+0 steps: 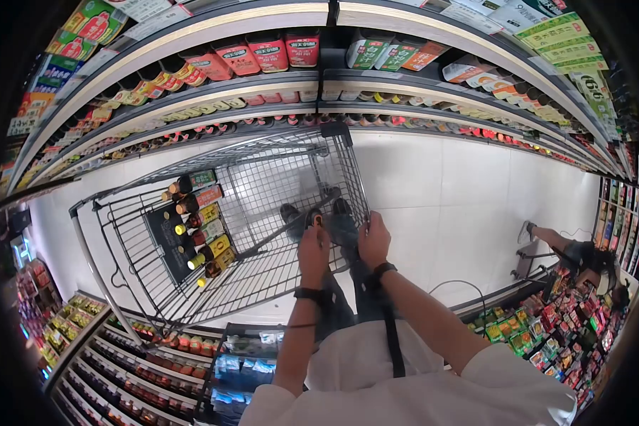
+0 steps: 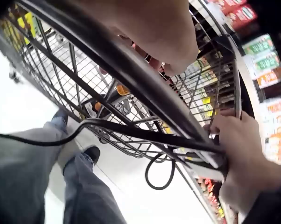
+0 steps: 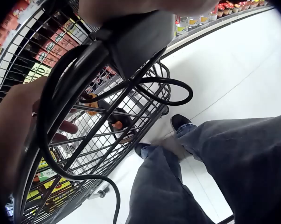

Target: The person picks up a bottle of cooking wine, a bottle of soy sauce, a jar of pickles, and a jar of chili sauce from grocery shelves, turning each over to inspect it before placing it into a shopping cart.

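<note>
A wire shopping cart (image 1: 220, 302) stands in the aisle, turned sideways in front of me. My left hand (image 1: 314, 252) has its fingers curled over the cart's dark rail (image 2: 131, 77). My right hand (image 1: 374, 241) grips the end of the cart by its black corner piece (image 3: 142, 42). Bottles (image 1: 202, 231) with dark or yellow caps lie in a row at the cart's far left end, against a dark panel (image 1: 165, 234). Below my left hand, a dark object with orange parts (image 3: 91, 107) shows through the bars. A black cable (image 2: 131, 132) loops across both wrist views.
Shelves of bottled sauces (image 1: 266, 53) line the front of the aisle. Behind me stand more shelves (image 1: 149, 376) and a slanted display of bright packets (image 1: 547, 326). Another person's leg (image 1: 550, 238) shows at right, beside the pale tiled floor (image 1: 440, 192).
</note>
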The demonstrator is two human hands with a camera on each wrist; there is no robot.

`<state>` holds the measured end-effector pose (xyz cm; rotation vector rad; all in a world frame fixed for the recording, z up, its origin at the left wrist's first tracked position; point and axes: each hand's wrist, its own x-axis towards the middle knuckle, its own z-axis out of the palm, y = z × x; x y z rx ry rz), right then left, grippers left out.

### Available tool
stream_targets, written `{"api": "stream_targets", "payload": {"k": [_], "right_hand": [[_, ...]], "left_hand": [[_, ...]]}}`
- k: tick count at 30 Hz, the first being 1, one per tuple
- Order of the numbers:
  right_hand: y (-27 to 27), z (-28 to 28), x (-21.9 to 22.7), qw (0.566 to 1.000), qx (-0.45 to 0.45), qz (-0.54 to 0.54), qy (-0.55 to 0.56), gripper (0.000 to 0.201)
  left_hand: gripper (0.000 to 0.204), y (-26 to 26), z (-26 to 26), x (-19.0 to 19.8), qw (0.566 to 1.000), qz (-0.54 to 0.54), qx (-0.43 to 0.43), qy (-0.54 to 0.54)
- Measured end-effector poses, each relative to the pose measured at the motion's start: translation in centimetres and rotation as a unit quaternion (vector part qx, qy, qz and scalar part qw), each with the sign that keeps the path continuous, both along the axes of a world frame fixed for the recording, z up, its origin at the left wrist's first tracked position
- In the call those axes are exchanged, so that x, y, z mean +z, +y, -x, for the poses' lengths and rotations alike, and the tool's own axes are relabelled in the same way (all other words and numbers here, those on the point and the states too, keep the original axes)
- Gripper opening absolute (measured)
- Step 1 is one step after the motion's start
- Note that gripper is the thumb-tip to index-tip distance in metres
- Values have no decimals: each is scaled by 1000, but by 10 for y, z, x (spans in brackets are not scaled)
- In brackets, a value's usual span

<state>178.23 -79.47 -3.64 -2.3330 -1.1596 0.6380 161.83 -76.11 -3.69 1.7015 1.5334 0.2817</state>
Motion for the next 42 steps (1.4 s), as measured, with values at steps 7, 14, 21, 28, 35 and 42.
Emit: {"api": "stream_targets", "payload": {"k": [7,14,21,28,35,42], "right_hand": [[-1,2,-2,1000,14,-10,-16,32],[-21,-12,-42,994,43,-89,38,29],[-70,-102,-1,880,-33,139,454,26],[-142,-257,-1,855,10,255,451,34],[-82,-467,22,923,138,322,-161,28],[-40,-489,-17,820,518,126,-205,18]], "left_hand": [[15,-38,-12,32,995,-20,-66,71],[24,-56,-4,39,993,-47,-85,73],[22,-68,3,41,996,-52,-49,52],[65,-54,-50,54,989,-114,-85,42],[80,-53,-132,-23,977,38,144,-154],[82,-61,-130,-16,941,114,220,-232]]}}
